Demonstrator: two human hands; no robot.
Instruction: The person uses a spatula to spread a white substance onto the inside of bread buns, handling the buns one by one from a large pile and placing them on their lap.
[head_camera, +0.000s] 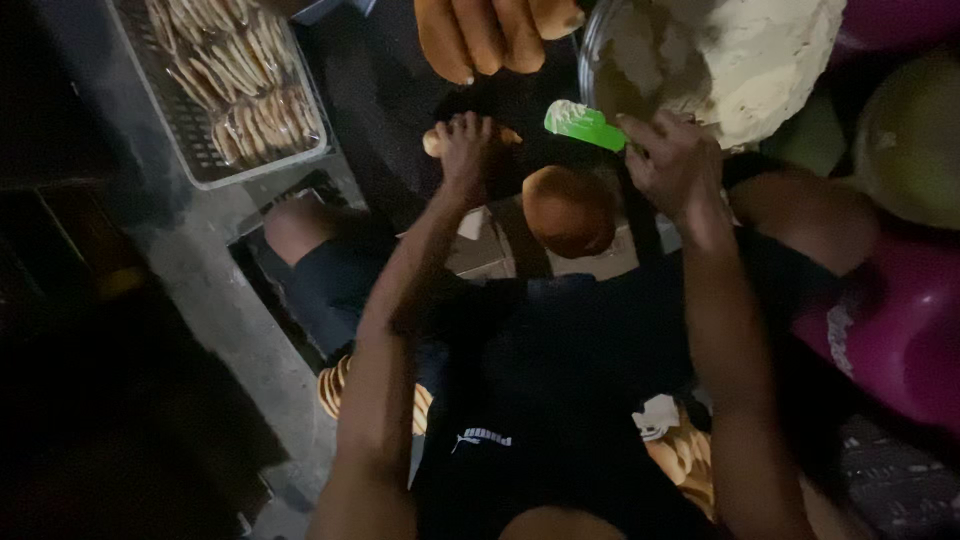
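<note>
Green spatula (584, 125), upper centre of frame: long axis runs left-to-right w/ slight downward tilt toward the right, blade end pointing left & smeared w/ pale filling, handle end going into the right hand (668, 160). Right hand's fingers wrapped tight round the handle.

Just left, the left hand (468, 150) presses fingers down on a long bread roll (432, 140); roll lies roughly left-right, mostly hidden under the hand (can't tell if it's pinched or just pinned).

Below the spatula, centre frame, a round brown bun (568, 210).

Upper right: clear bowl (600, 50) w/ a big mound of whitish filling (770, 55).

Top centre: another person's hand (490, 35), fingers pointing down.

Upper left: wire tray (190, 150) packed w/ rows of rolls. Right edge: pink & green plastic tubs, dim.
</note>
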